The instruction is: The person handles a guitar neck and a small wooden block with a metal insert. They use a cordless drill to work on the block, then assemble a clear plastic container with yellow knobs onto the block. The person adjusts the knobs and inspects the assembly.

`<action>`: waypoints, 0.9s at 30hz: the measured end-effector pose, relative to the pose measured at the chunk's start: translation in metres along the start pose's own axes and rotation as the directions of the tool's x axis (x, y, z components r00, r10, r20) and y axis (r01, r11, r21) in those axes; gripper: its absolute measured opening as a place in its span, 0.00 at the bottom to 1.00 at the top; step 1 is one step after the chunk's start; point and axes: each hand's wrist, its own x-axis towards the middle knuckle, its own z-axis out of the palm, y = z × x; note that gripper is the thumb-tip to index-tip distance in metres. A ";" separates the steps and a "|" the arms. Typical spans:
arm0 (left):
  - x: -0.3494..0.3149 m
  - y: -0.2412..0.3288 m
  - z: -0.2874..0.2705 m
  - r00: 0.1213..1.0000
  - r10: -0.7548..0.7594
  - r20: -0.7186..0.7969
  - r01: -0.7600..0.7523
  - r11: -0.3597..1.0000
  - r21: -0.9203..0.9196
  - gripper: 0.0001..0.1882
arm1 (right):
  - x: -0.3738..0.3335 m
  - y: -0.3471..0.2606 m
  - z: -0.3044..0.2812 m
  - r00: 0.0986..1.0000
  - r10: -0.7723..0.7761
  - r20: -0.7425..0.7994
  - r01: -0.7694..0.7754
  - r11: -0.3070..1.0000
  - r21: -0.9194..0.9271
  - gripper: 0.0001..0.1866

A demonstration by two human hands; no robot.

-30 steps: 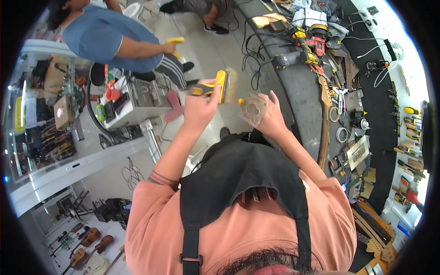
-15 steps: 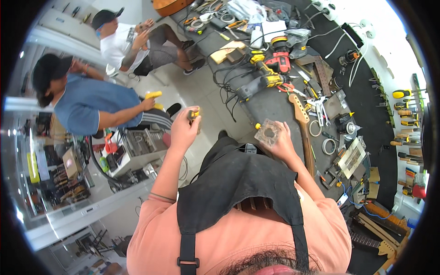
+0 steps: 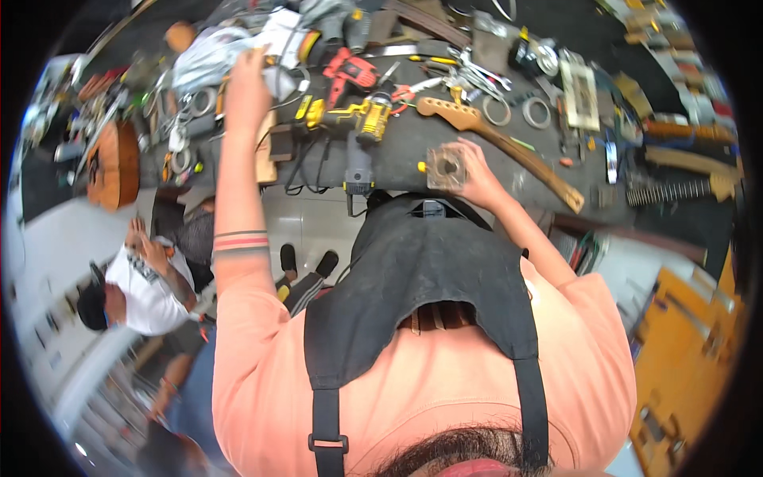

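My right hand (image 3: 479, 176) grips a clear, squarish block (image 3: 436, 176) with a dark round hole in it, held near the bench's front edge. A small yellow piece (image 3: 422, 167) shows at the block's left side. My left arm stretches far over the bench, and my left hand (image 3: 248, 91) is above the cluttered back left part. Motion smears its fingers, so whether it holds anything is hidden. Close to it lie clear plastic bags (image 3: 208, 60) and a wooden block (image 3: 266, 155). A guitar neck (image 3: 509, 147) lies to the right of my right hand.
A yellow drill (image 3: 372, 119), a grey-bodied power tool (image 3: 358, 163) and a red power tool (image 3: 350, 73) lie mid-bench with cables. Wrenches (image 3: 477, 75) and tape rolls (image 3: 536, 113) are farther right. A guitar body (image 3: 114, 165) stands at left, near a seated person (image 3: 147, 278).
My view has turned left to face the bench. My left hand, which held a small yellow-and-black object, has reached forward over the bench. My right hand still holds the clear block.
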 end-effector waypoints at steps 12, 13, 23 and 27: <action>-0.078 0.209 0.007 0.809 0.146 0.570 0.489 0.372 -0.789 0.18 | 0.014 -0.055 -0.052 0.997 0.038 -0.073 -0.008 0.929 0.369 0.59; -0.082 0.219 0.006 0.794 0.119 0.597 0.543 0.303 -0.783 0.17 | 0.015 -0.050 -0.055 0.999 0.019 -0.037 -0.002 0.917 0.399 0.60; -0.122 0.311 0.007 0.904 -0.170 0.393 0.428 0.336 -0.839 0.20 | 0.001 -0.002 -0.094 0.975 -0.174 0.141 0.075 0.846 0.528 0.60; -0.136 0.340 0.008 0.736 -0.296 0.608 0.656 0.090 -0.750 0.21 | -0.016 0.012 -0.100 0.972 -0.211 0.106 0.104 0.786 0.609 0.56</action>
